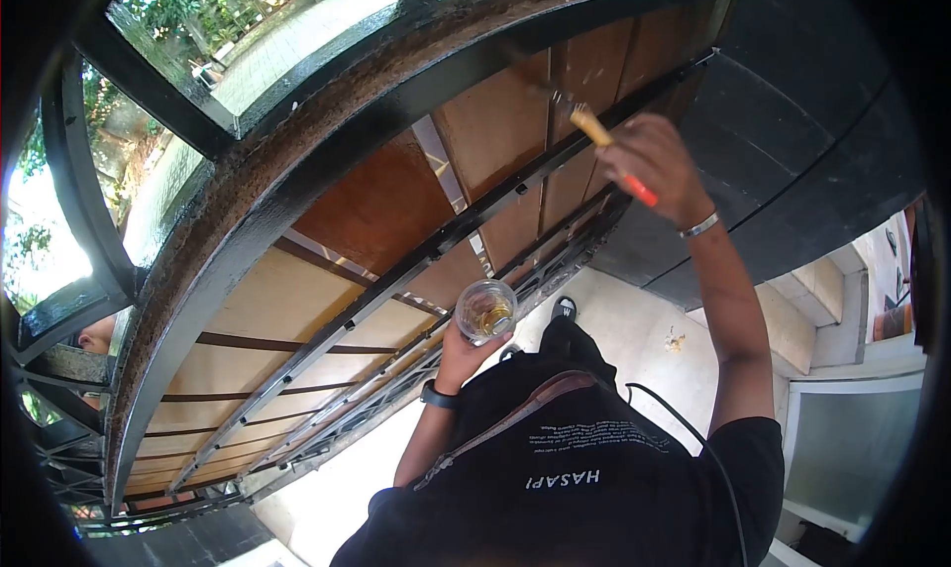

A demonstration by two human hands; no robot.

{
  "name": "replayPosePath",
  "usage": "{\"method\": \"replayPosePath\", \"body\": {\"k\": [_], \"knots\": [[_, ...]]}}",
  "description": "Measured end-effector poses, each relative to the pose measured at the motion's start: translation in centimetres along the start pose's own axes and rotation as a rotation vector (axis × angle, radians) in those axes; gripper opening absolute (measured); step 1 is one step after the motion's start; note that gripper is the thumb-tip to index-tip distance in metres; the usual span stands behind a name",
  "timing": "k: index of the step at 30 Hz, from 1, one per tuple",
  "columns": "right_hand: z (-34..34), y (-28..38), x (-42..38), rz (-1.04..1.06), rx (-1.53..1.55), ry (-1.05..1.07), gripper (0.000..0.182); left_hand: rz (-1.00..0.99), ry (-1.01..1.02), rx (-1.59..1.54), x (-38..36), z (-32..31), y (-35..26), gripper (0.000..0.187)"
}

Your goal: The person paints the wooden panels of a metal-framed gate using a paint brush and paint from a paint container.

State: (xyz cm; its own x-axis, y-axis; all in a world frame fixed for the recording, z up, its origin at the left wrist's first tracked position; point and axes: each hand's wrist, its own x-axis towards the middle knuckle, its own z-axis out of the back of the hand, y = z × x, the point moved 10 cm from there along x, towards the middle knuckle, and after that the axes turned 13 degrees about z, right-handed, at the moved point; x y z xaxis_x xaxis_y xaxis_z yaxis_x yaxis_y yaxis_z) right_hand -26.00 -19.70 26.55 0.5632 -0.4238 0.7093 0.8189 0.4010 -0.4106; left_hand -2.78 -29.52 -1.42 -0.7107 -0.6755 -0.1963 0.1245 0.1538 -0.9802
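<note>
My right hand (654, 166) is raised at the upper right, its fingers closed round a paintbrush (591, 126) with a yellow and orange handle. The brush's blurred head points up and left, over the brown wooden panels (594, 72) behind the black metal frame; whether it touches them I cannot tell. Lower down, near the middle, my left hand (461, 354) holds a clear plastic cup (486, 310) with some amber liquid at its bottom. One panel (376, 210) is a darker reddish brown, while those at the lower left (282, 300) are pale wood.
A curved, rusty metal beam (213, 196) arcs across the left and top. Black bars (446, 235) run diagonally below the panels. A dark curved wall (783, 121) stands at the right, beside pale steps (792, 300). Part of another person (96, 336) shows at the far left.
</note>
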Motion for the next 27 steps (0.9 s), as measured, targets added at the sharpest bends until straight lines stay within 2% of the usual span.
{"method": "replayPosePath", "body": {"k": [3,7,10,12,16,18,23,27], "knots": [[1.7,-1.1,0.7,0.005,-0.105,-0.044,0.046,-0.006,0.006,0.015,-0.2,-0.2,0.0,0.071],[0.0,0.3,-0.6,0.008,-0.054,-0.04,0.042,-0.03,-0.015,0.035,-0.6,-0.2,0.0,0.073],[-3.3,2.8,-3.2,0.009,0.084,0.029,0.038,-0.001,-0.057,-0.003,-0.8,0.2,0.9,0.073],[-6.4,4.0,-5.4,0.034,0.309,0.18,0.032,-0.001,-0.088,-0.006,-0.9,0.1,0.8,0.073],[-5.4,1.3,-4.6,0.008,0.371,0.151,0.029,0.021,-0.14,0.02,-0.4,-0.8,0.0,0.073],[-3.0,-0.9,-2.3,0.086,0.225,0.096,0.03,0.023,-0.156,0.034,-0.2,-1.8,-0.8,0.073],[1.9,-5.0,-0.4,0.158,0.092,-0.05,0.035,0.034,-0.228,0.075,0.2,-3.8,-2.1,0.072],[1.7,-4.9,-1.8,0.23,0.053,-0.142,0.036,0.034,-0.28,0.066,-0.1,-5.2,-1.8,0.074]]}}
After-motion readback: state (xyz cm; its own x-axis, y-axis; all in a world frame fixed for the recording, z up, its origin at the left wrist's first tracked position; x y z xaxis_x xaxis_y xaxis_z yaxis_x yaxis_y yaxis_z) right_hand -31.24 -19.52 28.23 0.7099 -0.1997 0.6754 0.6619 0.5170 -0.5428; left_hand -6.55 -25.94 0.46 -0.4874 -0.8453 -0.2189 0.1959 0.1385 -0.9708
